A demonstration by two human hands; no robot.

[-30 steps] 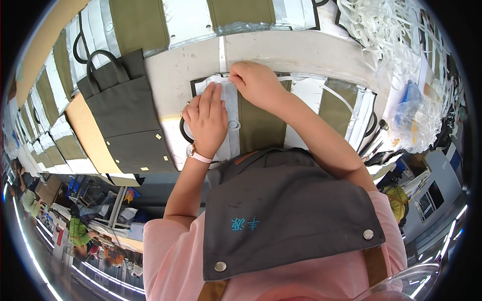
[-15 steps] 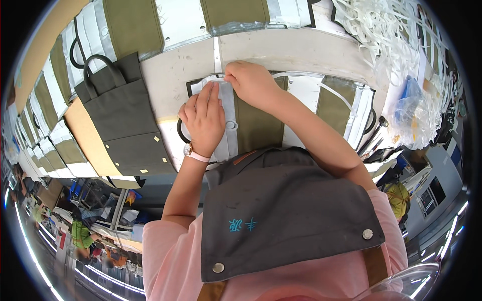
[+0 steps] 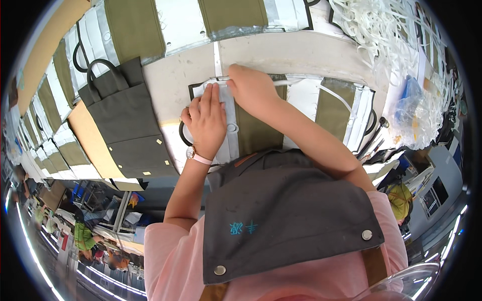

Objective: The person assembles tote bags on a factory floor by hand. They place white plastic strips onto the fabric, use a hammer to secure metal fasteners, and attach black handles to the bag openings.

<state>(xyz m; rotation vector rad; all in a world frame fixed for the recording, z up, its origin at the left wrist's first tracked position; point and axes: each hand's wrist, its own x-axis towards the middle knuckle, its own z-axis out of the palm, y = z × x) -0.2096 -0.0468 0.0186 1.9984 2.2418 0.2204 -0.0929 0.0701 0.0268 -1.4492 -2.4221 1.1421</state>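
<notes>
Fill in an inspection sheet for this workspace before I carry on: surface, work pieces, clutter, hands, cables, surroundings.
Surface: pale tabletop, seen between the pieces.
Work pieces: olive-and-white panel lying flat under both hands; thin white strip curving over its right part.
Clutter: heap of white strips at far right; clear plastic wrapping nearer; dark handled bag piece at left; more olive-and-white panels along the far side.
Hands: left hand flat on the panel, fingers extended; right hand curled at its far edge, grip hidden.
Cables: nothing seen.
Surroundings: person in green at lower left, blurred.
</notes>
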